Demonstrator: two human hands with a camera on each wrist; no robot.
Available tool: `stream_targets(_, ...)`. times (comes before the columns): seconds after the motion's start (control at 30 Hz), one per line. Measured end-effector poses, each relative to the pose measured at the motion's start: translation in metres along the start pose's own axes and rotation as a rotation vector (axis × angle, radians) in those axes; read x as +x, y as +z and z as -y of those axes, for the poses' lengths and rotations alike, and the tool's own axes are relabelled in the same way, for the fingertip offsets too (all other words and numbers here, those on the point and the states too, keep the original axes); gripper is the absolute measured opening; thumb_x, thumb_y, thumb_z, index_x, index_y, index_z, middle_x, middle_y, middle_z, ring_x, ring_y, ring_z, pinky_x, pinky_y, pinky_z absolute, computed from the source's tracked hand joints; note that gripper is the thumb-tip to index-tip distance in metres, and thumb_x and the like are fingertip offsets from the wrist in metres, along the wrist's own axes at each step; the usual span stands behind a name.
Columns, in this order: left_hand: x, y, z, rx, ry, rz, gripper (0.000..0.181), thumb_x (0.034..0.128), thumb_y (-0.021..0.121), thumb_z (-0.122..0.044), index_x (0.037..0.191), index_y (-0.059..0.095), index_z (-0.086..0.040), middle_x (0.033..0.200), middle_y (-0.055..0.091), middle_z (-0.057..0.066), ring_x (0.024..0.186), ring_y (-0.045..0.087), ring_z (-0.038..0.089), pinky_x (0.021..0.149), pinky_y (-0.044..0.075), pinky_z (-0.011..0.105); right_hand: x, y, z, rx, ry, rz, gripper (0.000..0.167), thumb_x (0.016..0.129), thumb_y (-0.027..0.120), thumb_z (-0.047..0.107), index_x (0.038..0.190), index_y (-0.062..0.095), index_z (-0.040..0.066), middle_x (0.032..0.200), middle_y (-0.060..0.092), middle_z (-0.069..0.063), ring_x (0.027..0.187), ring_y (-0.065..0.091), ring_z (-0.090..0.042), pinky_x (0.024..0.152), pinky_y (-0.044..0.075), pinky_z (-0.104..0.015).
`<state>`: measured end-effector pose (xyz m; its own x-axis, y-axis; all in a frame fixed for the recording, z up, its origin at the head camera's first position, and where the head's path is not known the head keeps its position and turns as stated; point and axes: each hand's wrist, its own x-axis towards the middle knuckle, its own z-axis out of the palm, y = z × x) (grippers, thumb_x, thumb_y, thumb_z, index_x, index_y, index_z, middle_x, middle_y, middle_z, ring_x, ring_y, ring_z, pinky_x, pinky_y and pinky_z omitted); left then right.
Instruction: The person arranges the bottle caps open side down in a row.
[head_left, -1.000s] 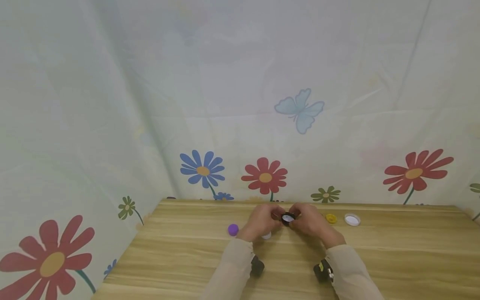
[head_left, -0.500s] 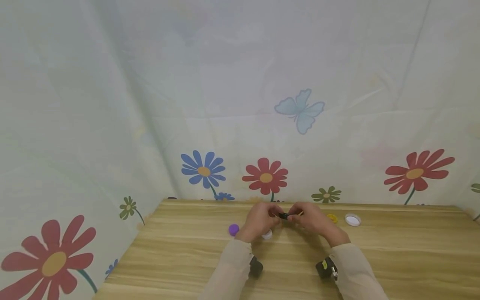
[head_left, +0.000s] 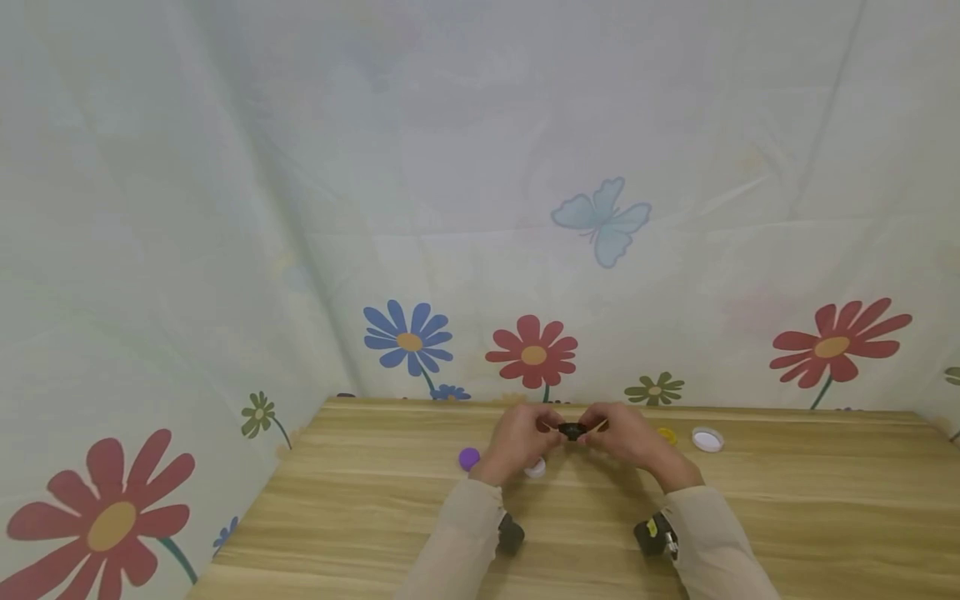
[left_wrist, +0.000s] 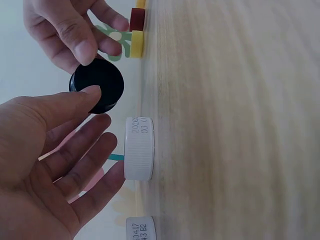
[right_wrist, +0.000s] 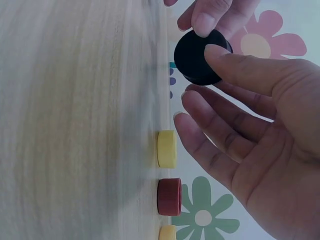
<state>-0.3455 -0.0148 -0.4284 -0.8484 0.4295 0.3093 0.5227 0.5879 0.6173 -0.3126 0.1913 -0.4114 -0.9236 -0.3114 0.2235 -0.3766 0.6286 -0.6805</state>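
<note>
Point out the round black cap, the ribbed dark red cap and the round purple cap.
Round black cap [left_wrist: 107, 82]: left wrist view, on its flat face.
Ribbed dark red cap [right_wrist: 169, 197]: right wrist view, on its ribbed side.
Round purple cap [head_left: 468, 458]: head view, visible middle.

The wood-grain worktop [head_left: 840, 525] offers passage at front right; a ribbed round white plastic cap [left_wrist: 139, 155] and a round purple cap [head_left: 469, 459] obstruct beside the left grip [head_left: 516, 442].
</note>
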Motion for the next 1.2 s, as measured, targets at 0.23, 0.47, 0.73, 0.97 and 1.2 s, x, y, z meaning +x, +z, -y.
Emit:
stream_targets(0.23,0.0010,0.0002,0.0000,-0.016,0.010,0.009,0.009,0.0928,0.083,-0.009,0.102,0.082,-0.010,0.092,0.078,-0.004,0.085,0.068,0.008,0.083,0.054,0.028,0.0003,-0.0009,-0.0015,-0.019,-0.010,-0.010,0.010,0.091,0.080,0.004,0.098,0.075,0.000,0.095,0.074,-0.008,0.088,0.068,-0.024,0.077,0.055,-0.041)
stream_targets(0.47,0.0007,0.0003,0.0016,-0.034,0.008,0.003,0.012,0.0949,0.081,-0.011,0.107,0.080,-0.010,0.091,0.077,-0.005,0.083,0.066,0.006,0.081,0.054,0.026,0.0014,0.0006,-0.0022,-0.038,-0.005,-0.021,0.008,0.093,0.077,0.003,0.099,0.074,-0.001,0.093,0.075,-0.007,0.088,0.068,-0.022,0.081,0.055,-0.043)
stream_targets(0.73,-0.0002,0.0003,-0.0006,-0.104,-0.002,0.020,0.029,0.0908,0.084,-0.006,0.118,0.075,-0.006,0.097,0.079,0.004,0.089,0.074,0.013,0.083,0.058,0.029,0.0013,0.0010,-0.0028,-0.013,0.008,-0.003,0.013,0.098,0.071,0.004,0.107,0.072,-0.006,0.090,0.072,-0.006,0.080,0.063,-0.018,0.072,0.052,-0.036)
stream_targets(0.97,-0.0007,-0.0016,-0.0022,-0.121,-0.009,0.067,0.041,0.0845,0.088,-0.001,0.123,0.075,-0.009,0.097,0.077,0.004,0.087,0.073,0.013,0.082,0.059,0.029,-0.0002,0.0003,-0.0008,0.026,-0.004,0.001,0.018,0.101,0.068,0.004,0.113,0.070,-0.009,0.086,0.069,-0.005,0.075,0.059,-0.016,0.066,0.049,-0.034)
stream_targets(1.2,-0.0008,-0.0016,0.0004,-0.098,0.013,0.070,0.041,0.0847,0.089,-0.004,0.123,0.075,-0.010,0.091,0.076,0.002,0.081,0.071,0.010,0.079,0.057,0.028,-0.0004,-0.0008,0.0018,0.047,0.009,0.024,0.019,0.103,0.065,0.004,0.115,0.069,-0.010,0.086,0.068,-0.006,0.076,0.059,-0.017,0.069,0.049,-0.035)
